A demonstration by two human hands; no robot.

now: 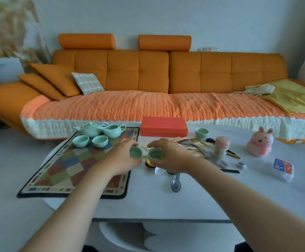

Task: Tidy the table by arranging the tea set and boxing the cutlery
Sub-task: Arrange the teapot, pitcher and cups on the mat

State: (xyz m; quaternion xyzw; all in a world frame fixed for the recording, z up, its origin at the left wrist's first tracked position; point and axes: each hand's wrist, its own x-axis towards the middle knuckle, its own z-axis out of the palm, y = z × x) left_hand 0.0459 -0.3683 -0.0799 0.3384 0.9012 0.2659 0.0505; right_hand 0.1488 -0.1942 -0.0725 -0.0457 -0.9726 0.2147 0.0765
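Our left hand [122, 159] gripped one glossy pale-green teacup [135, 152], our right hand [171, 157] a matching teacup [155, 154], at the table [184, 200]; the red box [163, 125] sat closed.

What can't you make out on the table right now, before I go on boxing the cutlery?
1. Cutlery pile: head view, partly behind the right hand, blurred; count unclear.
2. Red box: head view, lid shut, contents hidden.
3. Dark round thing: head view, mostly under the cup in the right hand.
4. Packet: head view, print too small.
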